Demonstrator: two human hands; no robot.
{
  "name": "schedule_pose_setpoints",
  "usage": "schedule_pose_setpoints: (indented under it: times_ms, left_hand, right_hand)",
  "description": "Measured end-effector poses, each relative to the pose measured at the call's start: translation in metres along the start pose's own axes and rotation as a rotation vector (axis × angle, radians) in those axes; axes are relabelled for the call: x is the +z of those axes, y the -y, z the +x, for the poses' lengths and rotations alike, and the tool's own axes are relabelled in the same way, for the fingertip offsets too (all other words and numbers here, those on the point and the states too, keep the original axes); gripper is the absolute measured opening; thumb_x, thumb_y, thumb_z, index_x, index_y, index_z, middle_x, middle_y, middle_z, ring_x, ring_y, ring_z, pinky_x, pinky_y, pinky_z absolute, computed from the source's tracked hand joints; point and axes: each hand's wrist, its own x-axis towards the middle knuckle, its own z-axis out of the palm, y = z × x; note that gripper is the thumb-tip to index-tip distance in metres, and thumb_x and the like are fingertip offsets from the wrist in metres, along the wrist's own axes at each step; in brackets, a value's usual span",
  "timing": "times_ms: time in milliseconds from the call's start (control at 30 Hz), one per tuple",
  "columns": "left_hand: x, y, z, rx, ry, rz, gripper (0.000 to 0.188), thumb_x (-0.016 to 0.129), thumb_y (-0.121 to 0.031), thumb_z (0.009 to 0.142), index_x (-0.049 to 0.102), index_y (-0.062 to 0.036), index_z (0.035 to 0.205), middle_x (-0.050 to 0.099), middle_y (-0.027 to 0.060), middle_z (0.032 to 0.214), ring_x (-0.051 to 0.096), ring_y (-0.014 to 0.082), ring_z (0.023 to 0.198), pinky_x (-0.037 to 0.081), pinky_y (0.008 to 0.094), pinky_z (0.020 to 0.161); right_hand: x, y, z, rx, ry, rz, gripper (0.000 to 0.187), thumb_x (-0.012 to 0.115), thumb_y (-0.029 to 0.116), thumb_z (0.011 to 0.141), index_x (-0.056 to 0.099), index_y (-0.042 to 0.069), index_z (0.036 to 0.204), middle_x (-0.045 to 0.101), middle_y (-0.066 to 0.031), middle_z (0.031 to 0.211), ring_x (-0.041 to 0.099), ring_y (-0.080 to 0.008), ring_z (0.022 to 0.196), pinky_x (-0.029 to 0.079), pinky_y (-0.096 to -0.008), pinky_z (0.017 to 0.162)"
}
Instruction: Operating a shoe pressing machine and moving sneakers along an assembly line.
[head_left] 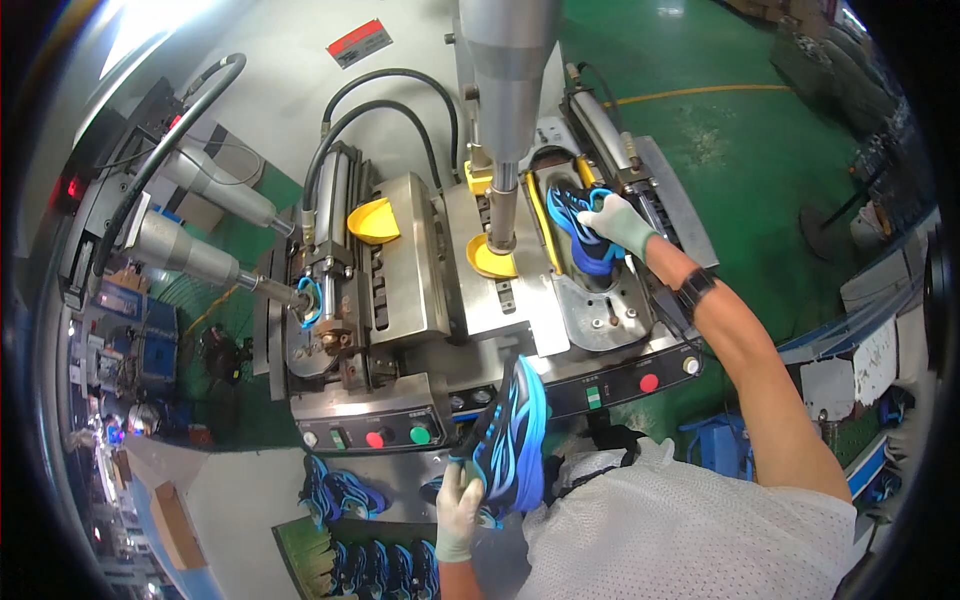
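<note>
My left hand (459,508), in a pale glove, grips a black and blue sneaker (517,440) near its heel end, in front of the machine with the toe pointing up. My right hand (618,224), also gloved, is closed on the upper of another black and blue sneaker (592,252). That sneaker lies in the right station of the steel pressing machine (420,300), between a yellow strip (541,222) and a steel cylinder (603,125). At the left station, a blue-edged piece (311,302) sits beneath a press rod, mostly hidden.
A thick press column (508,90) comes down over the middle, near yellow pads (374,222). Black hoses (390,75) arch behind. Red buttons (649,383) and green ones line the front panel. Several sneakers (372,568) stand in a green tray below; others (340,495) rest beside it.
</note>
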Motion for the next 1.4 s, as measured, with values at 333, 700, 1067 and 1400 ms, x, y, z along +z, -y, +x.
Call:
schedule_pose_setpoints:
  times_ms: [333,700,1067,1400]
  left_hand:
    - [-0.058,0.172,-0.209,-0.214,-0.957,0.188,0.053,0.057,-0.009,0.096,0.039,0.012,0.141,0.049,0.0226,0.143,0.051,0.0292,0.127,0.038,0.0362,0.109]
    - [-0.064,0.323,-0.081,-0.21,-1.229,0.314,0.084,0.063,-0.002,0.083,0.016,0.0083,0.151,0.035,0.0304,0.146,0.037,0.0448,0.135,0.027,0.044,0.118]
    - [-0.288,0.312,-0.229,-0.166,-0.939,0.836,0.051,0.07,-0.031,0.087,0.057,-0.0017,0.127,0.061,0.0174,0.125,0.057,0.0374,0.116,0.045,0.0452,0.101]
    - [-0.351,0.344,-0.22,-0.656,-0.39,1.099,0.058,0.083,-0.036,0.074,0.06,-0.0024,0.116,0.061,0.0159,0.119,0.062,0.0328,0.112,0.054,0.0446,0.091]
  right_hand:
    - [0.087,-0.076,0.078,-0.431,-0.191,-0.696,0.052,0.068,0.043,0.081,0.068,-0.005,0.099,0.069,-0.0272,0.105,0.067,-0.0425,0.095,0.053,-0.0491,0.084]
    - [0.157,0.044,-0.197,-0.687,-0.096,-0.065,0.069,0.066,0.023,0.096,0.033,-0.007,0.149,0.038,-0.0275,0.154,0.038,-0.0343,0.144,0.028,-0.0391,0.119]
    - [0.253,-0.017,-0.28,-0.818,0.204,-0.637,0.098,0.078,0.01,0.077,0.019,-0.003,0.154,0.021,-0.0298,0.159,0.02,-0.0457,0.148,0.019,-0.0495,0.122]
    - [0.268,-0.057,-0.372,-0.461,0.701,-0.68,0.082,0.074,0.027,0.086,0.032,-0.004,0.149,0.032,-0.029,0.155,0.032,-0.0385,0.146,0.028,-0.0413,0.119]
